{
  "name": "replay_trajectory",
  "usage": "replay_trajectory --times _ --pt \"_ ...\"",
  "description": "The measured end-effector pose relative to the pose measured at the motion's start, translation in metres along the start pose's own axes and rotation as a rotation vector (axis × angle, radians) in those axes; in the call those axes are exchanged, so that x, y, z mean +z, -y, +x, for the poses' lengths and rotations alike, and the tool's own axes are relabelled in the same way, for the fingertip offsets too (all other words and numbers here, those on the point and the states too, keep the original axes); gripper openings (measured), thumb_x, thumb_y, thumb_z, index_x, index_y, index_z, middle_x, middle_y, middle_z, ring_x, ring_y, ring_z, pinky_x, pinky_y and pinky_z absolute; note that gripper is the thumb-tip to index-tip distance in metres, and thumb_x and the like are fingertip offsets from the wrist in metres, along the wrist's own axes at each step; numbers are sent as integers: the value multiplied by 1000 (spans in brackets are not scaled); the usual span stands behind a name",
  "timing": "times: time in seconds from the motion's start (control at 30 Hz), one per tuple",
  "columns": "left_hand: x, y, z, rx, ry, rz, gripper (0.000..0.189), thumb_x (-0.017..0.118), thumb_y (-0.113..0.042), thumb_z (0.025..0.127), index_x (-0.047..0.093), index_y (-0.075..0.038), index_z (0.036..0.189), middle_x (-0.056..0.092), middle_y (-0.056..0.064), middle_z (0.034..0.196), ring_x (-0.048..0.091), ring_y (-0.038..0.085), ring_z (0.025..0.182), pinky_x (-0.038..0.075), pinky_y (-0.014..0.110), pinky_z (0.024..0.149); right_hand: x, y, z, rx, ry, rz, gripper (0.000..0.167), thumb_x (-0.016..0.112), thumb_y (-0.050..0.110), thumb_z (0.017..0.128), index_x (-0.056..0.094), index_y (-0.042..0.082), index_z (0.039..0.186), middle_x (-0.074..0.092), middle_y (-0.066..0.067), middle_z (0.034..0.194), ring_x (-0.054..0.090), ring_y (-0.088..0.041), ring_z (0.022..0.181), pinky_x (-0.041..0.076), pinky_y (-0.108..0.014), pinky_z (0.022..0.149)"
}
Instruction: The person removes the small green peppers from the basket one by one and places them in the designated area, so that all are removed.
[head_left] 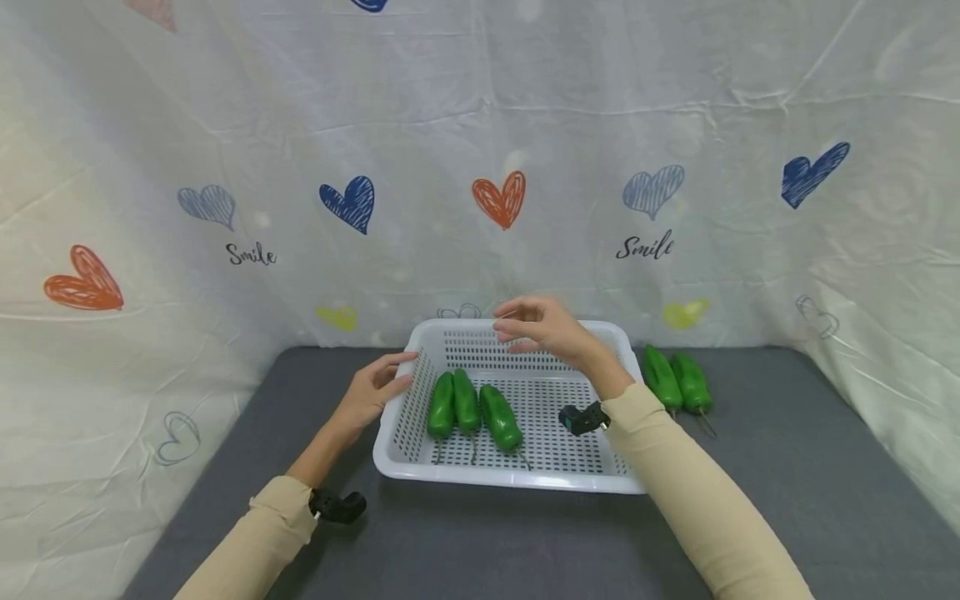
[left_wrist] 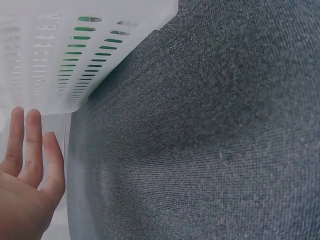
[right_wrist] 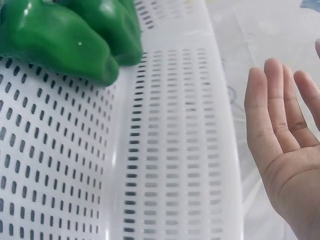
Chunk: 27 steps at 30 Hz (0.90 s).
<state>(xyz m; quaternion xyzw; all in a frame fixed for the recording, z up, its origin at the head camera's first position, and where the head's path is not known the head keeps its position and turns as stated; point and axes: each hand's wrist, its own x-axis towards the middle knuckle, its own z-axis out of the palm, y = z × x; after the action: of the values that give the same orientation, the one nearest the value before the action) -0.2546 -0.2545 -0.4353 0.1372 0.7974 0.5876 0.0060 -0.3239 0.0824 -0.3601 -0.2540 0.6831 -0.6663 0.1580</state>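
Observation:
A white slotted plastic basket [head_left: 517, 478] stands on the dark table with three green peppers [head_left: 466, 402] lying side by side in its left half, stems toward the near side. My left hand [head_left: 375, 390] is at the basket's left rim, its fingertips right at the edge; the left wrist view shows the fingers [left_wrist: 33, 145] extended beside the slotted wall. Over the far part of the basket hovers my right hand [head_left: 543, 327], fingers loosely bent and nothing in them. In the right wrist view that hand [right_wrist: 287, 130] appears beyond the rim, palm showing, with the peppers [right_wrist: 60, 42] inside the basket.
Two more green peppers [head_left: 678, 382] lie on the table just right of the basket, partly beside the right sleeve [head_left: 697, 483]. The grey tabletop [head_left: 517, 542] reaches a white curtain [head_left: 420, 108] printed with hearts close behind the basket.

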Motion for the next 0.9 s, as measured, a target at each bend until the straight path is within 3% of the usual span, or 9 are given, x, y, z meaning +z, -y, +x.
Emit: replay_trajectory --times 0.3,0.67,0.9 --pt "-1 1 0 3 -5 0 46 64 -19 104 53 -7 147 58 26 132 68 32 102 59 38 73 8 -12 5 51 37 -20 44 70 5 97 54 -12 135 63 -22 118 57 -51 115 51 -57 92" --pt "-1 -1 -1 5 -6 1 47 63 -18 104 52 -7 148 57 28 133 67 35 104 58 36 73 14 -33 3 115 77 -189 51 81 13 90 61 -4 134 62 -22 127 64 -28 110 55 -49 87" --pt "-1 1 -1 -7 -16 3 47 64 -20 103 53 -9 147 58 25 133 68 32 103 58 37 73 13 -45 0 136 130 -261 61 84 16 87 58 -1 139 57 -25 136 59 -31 119 56 -46 86"
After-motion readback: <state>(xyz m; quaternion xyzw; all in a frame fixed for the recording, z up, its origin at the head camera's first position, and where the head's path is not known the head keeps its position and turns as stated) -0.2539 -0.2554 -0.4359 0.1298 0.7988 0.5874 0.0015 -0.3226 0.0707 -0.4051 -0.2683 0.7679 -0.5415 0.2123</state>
